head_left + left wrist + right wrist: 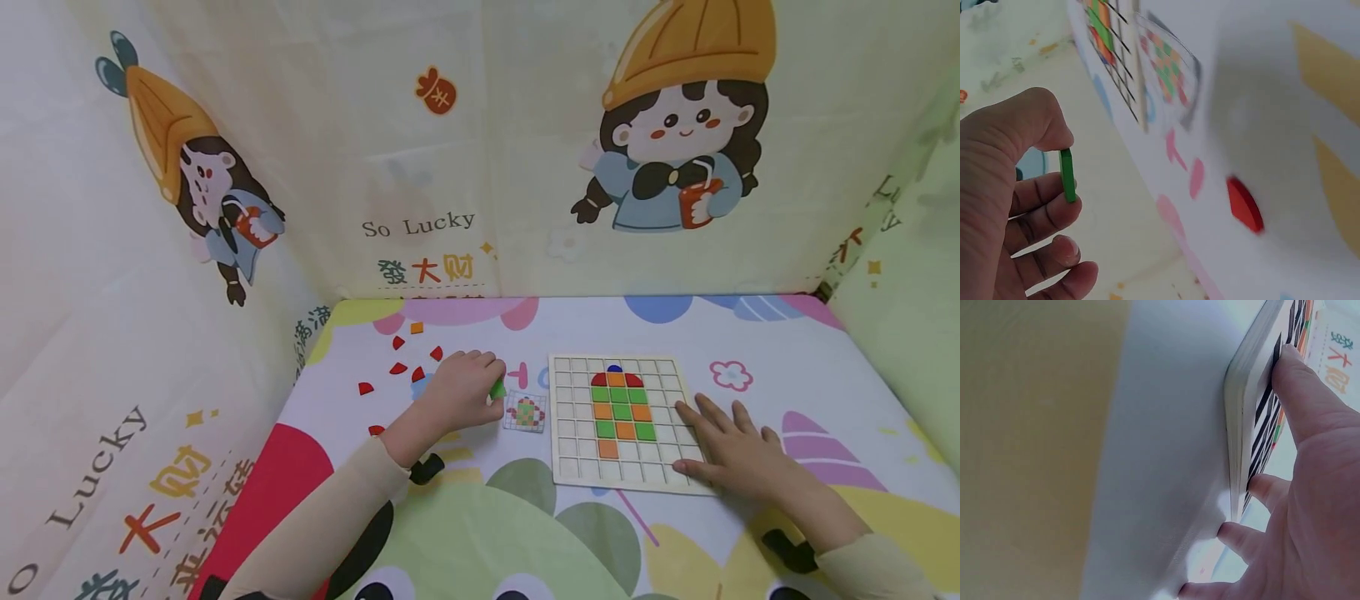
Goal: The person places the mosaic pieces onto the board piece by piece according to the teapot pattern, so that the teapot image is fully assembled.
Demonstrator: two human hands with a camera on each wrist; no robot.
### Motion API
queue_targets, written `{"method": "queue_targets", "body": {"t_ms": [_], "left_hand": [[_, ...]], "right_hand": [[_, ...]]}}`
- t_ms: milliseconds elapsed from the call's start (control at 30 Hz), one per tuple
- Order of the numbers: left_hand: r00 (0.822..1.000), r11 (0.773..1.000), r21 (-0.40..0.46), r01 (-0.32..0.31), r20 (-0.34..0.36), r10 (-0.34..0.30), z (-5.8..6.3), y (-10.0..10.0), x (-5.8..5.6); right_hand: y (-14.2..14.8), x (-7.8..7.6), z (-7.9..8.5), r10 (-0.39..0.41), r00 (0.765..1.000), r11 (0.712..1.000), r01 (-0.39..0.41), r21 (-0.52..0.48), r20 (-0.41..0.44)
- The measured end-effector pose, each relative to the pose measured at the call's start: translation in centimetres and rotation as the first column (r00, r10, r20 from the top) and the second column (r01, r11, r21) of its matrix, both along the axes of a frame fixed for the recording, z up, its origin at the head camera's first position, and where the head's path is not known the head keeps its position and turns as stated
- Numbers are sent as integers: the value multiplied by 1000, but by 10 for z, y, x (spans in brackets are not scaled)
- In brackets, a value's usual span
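My left hand [467,390] pinches a green tile [1067,175] between thumb and fingers, above the table beside a small pattern card [525,412]. The card carries a printed picture of coloured squares on a grid. To its right lies a wooden grid board [573,471] with green, orange, red and blue pieces set in its squares. A single orange square [607,449] forms the lowest row. Along the board's right edge rests my right hand [738,454], fingers spread, with thumb and a fingertip on the board. In the right wrist view the thumb [1310,394] lies over the grid lines.
Several red quarter-round pieces [398,368] lie scattered on the table left of my left hand. An orange square tile [417,328] is behind them. The tablecloth [465,533] has printed cartoon shapes, and printed curtains [525,167] stand behind and at both sides.
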State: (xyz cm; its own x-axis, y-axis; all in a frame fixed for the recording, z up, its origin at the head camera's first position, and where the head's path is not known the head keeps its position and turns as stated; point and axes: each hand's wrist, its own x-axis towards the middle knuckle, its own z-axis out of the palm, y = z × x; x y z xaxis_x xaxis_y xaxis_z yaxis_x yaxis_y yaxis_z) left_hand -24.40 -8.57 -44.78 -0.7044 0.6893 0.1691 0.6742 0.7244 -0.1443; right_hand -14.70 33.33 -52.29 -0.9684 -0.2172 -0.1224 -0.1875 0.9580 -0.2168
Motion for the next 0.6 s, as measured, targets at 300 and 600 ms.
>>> {"method": "queue_targets", "body": {"t_ms": [300,600], "left_hand": [[993,996,-7,86,82,-86,-24,60,18],[979,993,13,116,164,-117,-37,104,29]], "right_hand": [[-1,1,4,1,1000,1000,-1,1,7],[-3,1,4,-12,1000,1000,12,3,9]]}}
